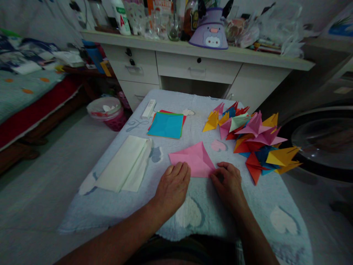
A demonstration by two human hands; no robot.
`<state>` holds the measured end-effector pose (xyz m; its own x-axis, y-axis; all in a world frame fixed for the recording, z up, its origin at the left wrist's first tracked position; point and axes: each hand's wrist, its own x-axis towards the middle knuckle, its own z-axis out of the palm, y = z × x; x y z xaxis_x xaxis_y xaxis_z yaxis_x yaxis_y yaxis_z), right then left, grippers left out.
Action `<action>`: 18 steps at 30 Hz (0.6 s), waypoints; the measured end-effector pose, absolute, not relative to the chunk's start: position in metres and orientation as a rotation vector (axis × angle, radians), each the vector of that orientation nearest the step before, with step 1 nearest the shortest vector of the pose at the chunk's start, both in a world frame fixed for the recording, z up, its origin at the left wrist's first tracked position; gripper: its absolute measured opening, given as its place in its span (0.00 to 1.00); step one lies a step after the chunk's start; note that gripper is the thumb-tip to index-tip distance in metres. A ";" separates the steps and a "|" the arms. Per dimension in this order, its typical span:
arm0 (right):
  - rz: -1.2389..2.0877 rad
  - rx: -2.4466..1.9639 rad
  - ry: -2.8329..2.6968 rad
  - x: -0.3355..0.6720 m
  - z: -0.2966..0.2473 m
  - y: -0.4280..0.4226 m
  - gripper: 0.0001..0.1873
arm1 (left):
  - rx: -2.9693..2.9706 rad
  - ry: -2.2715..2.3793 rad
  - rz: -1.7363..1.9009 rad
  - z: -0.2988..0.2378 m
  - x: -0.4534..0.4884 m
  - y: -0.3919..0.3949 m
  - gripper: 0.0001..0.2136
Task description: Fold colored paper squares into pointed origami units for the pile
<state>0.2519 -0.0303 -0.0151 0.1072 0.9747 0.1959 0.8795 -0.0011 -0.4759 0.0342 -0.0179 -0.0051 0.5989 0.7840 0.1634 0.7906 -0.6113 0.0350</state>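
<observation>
A pink sheet of paper (194, 158), partly folded, lies on the small table covered with a pale blue towel (193, 217). My left hand (173, 186) rests flat on the paper's near left corner, fingers stretched out together. My right hand (227, 180) presses its bent fingertips on the paper's near right corner. Nothing is lifted off the table.
A stack of coloured square sheets (166, 125), turquoise on top, lies behind. A pile of folded paper pieces (253, 141) sits at the right. A folded white cloth (125, 163) lies left, a small white tube (149, 108) further back. Beyond stand a cluttered desk (198, 59), a pink bin (106, 110) and a bed (27, 92).
</observation>
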 end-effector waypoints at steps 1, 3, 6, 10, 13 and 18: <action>0.263 -1.914 -1.799 0.252 -0.015 -0.030 0.06 | -2.786 -1.342 -0.251 -0.005 0.035 -0.017 0.18; 0.268 -1.921 -1.798 0.252 -0.015 -0.030 0.06 | -2.809 -1.308 -0.220 -0.004 0.036 -0.016 0.18; 0.267 -1.916 -1.792 0.251 -0.014 -0.030 0.06 | -2.808 -1.326 -0.196 -0.001 0.038 -0.017 0.18; 0.271 -1.910 -1.777 0.251 -0.014 -0.030 0.06 | -2.836 -1.346 -0.217 0.004 0.042 -0.022 0.30; 0.279 -1.920 -1.766 0.250 -0.014 -0.030 0.06 | -2.840 -1.389 -0.220 0.004 0.043 -0.028 0.34; 0.263 -1.932 -1.780 0.251 -0.013 -0.030 0.07 | -2.844 -1.423 -0.243 0.000 0.042 -0.031 0.34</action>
<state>0.2506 -0.0296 -0.0127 0.1281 0.9739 0.1873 0.8782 -0.0236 -0.4777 0.0419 -0.0308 0.0000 0.5905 0.7989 0.1145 0.7915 -0.6010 0.1112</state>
